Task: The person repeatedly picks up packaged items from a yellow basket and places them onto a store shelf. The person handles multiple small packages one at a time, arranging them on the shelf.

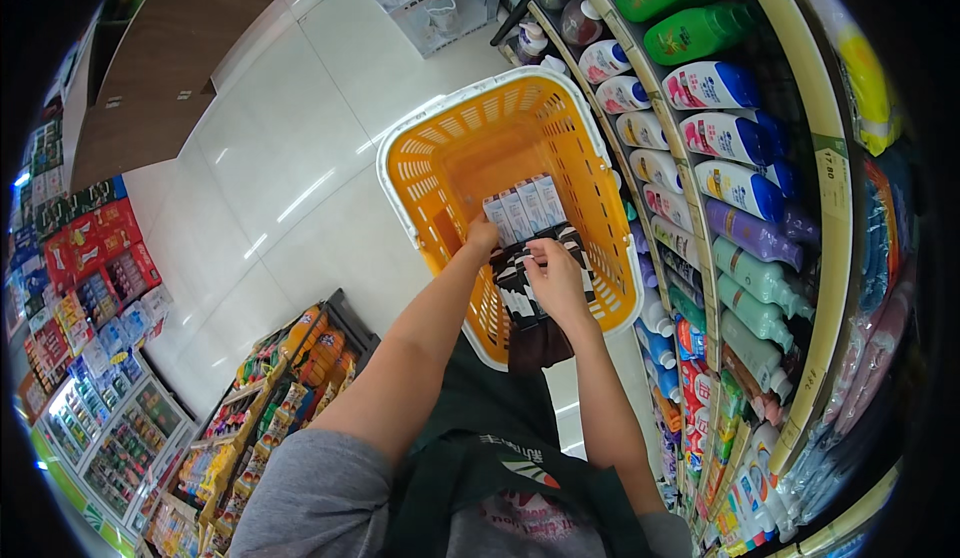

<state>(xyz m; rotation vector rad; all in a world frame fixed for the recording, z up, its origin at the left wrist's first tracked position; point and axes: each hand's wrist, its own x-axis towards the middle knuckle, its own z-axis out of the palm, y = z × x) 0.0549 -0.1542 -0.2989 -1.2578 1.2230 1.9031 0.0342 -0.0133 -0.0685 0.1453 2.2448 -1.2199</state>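
A yellow plastic shopping basket (480, 137) with a white rim stands before me. Several small white-and-blue boxes (525, 209) are lined up in it, with black-and-white packages (517, 291) on the side nearer my body. At the left end of the white boxes is my left hand (482, 234), its fingertips partly hidden, so its grip cannot be told. My right hand (553, 269) hovers over or touches the black-and-white packages, fingers bent and thumb near the fingertips; whether it holds anything is unclear. Dark brown material (538, 346) lies at the basket's near end.
Shelves of shampoo bottles (712, 85) and other toiletries run close along the right. A clear drawer unit (442, 10) stands beyond the basket. At lower left is a snack rack (255, 408); a brown wooden panel (180, 55) is at upper left. Pale floor tiles (300, 145) show between them.
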